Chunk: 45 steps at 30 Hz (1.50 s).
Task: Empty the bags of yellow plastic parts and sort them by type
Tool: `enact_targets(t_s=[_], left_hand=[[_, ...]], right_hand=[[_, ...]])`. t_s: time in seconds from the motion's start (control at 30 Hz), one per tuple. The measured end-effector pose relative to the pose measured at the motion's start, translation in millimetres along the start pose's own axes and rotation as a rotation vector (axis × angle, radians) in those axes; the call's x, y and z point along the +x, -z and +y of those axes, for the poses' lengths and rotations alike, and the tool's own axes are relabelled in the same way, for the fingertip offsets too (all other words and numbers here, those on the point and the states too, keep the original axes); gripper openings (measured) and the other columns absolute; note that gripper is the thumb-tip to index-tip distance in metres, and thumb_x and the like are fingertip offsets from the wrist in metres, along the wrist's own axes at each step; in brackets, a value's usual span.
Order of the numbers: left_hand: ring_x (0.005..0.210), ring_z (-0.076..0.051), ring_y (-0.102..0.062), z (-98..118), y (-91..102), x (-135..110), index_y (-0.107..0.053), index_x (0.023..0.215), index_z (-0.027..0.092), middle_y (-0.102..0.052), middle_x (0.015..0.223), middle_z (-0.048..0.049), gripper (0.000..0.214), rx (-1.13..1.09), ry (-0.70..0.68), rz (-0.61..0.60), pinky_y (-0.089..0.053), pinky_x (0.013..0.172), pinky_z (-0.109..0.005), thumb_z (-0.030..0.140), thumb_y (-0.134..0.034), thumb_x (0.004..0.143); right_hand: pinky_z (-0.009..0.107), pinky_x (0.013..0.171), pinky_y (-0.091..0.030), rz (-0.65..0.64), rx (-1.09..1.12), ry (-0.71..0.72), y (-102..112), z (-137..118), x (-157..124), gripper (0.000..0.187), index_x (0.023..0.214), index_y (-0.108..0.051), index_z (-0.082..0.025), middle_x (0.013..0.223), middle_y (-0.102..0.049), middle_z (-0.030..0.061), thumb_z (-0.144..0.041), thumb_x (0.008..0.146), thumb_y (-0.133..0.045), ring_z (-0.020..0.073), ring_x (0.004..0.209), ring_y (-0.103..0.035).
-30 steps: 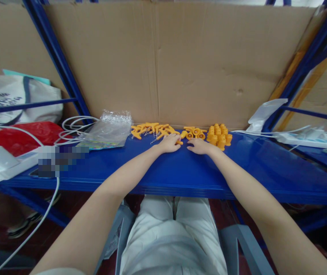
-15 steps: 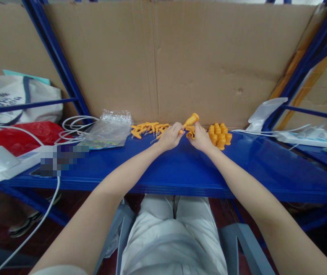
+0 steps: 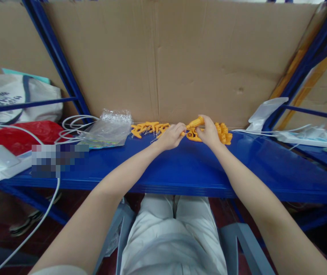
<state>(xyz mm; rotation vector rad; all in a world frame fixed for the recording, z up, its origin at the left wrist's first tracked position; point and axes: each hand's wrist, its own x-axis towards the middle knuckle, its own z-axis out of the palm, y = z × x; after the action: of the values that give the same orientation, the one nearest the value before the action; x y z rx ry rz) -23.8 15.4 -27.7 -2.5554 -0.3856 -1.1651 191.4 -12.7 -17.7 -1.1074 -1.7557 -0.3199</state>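
Running the width of the view, a glossy blue tabletop meets a tall cardboard panel set between blue metal posts. Toward the left are a canvas bag, a red plastic bag, a white power strip and a clear plastic bag beside looped white cable. More white cords lie at the right. A grey chair shows below the table edge.

Both hands meet near the panel over one yellow piece, raised slightly and tilted. The left hand is curled closed around its narrow end; the right hand grips the wider end between thumb and fingers. Yellow handles with metal spirals lie left of the left hand; yellow cups cluster just right of the right hand, partly hidden by it.
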Motion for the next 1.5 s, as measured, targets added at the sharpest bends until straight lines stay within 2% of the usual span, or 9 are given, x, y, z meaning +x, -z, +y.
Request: enact_targets(t_s=[0.2,0.3,0.4,0.57,0.7,0.87,1.1,1.33,1.5], left_hand=[[0.118,-0.026,-0.062,0,7.3,0,-0.056,0.111,0.019,-0.064,0.127,-0.0190,0.042,0.039,0.014,-0.033,-0.046,0.097,-0.045,0.044,-0.023,0.106],[0.135,-0.031,-0.050,-4,16.1,0,-0.054,0.123,0.019,-0.053,0.145,-0.0209,0.041,0.062,0.058,-0.033,-0.041,0.105,-0.049,0.049,-0.037,0.101],[0.126,-0.031,-0.057,-15,23.6,-3,-0.055,0.124,0.017,-0.060,0.136,-0.0196,0.043,0.055,0.202,-0.089,-0.044,0.102,-0.047,0.047,-0.048,0.095],[0.083,-0.024,-0.067,-42,30.0,-17,-0.068,0.085,0.018,-0.073,0.088,-0.0087,0.021,0.025,0.533,-0.410,-0.052,0.080,-0.036,0.030,-0.051,0.085],[0.089,-0.025,-0.070,-54,29.8,-23,-0.074,0.082,0.018,-0.076,0.092,-0.0076,0.025,-0.080,0.692,-0.623,-0.053,0.083,-0.035,0.026,-0.050,0.083],[0.119,-0.026,-0.065,-56,17.4,-24,-0.074,0.112,0.019,-0.073,0.124,-0.0071,0.036,-0.104,0.644,-0.680,-0.047,0.104,-0.035,0.035,-0.051,0.089],[0.140,-0.028,-0.050,-54,-10.2,-25,-0.046,0.146,0.009,-0.051,0.152,-0.0181,0.059,-0.014,0.621,-0.653,-0.036,0.118,-0.041,0.041,-0.042,0.096],[0.153,-0.025,-0.030,-69,-25.4,-16,-0.038,0.155,0.016,-0.034,0.164,-0.0116,0.061,0.036,0.585,-0.757,-0.021,0.126,-0.045,0.019,-0.034,0.094],[0.144,-0.028,-0.045,-73,-31.7,-9,-0.052,0.147,0.024,-0.037,0.163,-0.0099,0.061,0.065,0.545,-0.742,-0.033,0.120,-0.045,0.015,-0.042,0.087]], right_hand=[[0.052,0.099,-0.050,-0.122,-0.059,0.101,9,-6,0,0.043,0.125,-0.062,-0.022,0.124,-0.066,0.0137,-0.019,0.083,-0.055,0.0316,0.121,-0.060],[0.048,0.092,-0.052,-0.159,-0.140,0.052,12,-5,1,0.027,0.110,-0.067,-0.020,0.110,-0.068,0.0142,-0.023,0.085,-0.058,0.0324,0.109,-0.064],[0.046,0.090,-0.052,-0.147,-0.197,-0.044,14,-2,1,0.024,0.108,-0.067,-0.019,0.109,-0.068,0.0148,-0.025,0.087,-0.060,0.0324,0.106,-0.065],[0.043,0.086,-0.053,-0.150,-0.205,-0.128,12,0,0,0.018,0.102,-0.067,-0.020,0.105,-0.069,0.0136,-0.027,0.086,-0.063,0.0313,0.103,-0.066],[0.044,0.085,-0.052,-0.190,-0.216,-0.151,10,-3,-1,0.017,0.100,-0.067,-0.020,0.104,-0.070,0.0133,-0.029,0.086,-0.062,0.0318,0.102,-0.066],[0.044,0.087,-0.052,-0.233,-0.206,-0.177,10,-9,-1,0.020,0.103,-0.068,-0.020,0.108,-0.071,0.0128,-0.026,0.085,-0.062,0.0316,0.104,-0.066],[0.044,0.090,-0.052,-0.247,-0.202,-0.197,10,-10,-2,0.022,0.105,-0.068,-0.019,0.108,-0.071,0.0135,-0.026,0.085,-0.063,0.0316,0.106,-0.066],[0.043,0.090,-0.052,-0.266,-0.215,-0.198,8,-11,-3,0.024,0.107,-0.069,-0.020,0.111,-0.071,0.0129,-0.027,0.085,-0.062,0.0311,0.106,-0.066],[0.044,0.089,-0.053,-0.263,-0.205,-0.191,8,-11,-4,0.023,0.107,-0.068,-0.020,0.110,-0.071,0.0128,-0.027,0.085,-0.062,0.0306,0.105,-0.067]])
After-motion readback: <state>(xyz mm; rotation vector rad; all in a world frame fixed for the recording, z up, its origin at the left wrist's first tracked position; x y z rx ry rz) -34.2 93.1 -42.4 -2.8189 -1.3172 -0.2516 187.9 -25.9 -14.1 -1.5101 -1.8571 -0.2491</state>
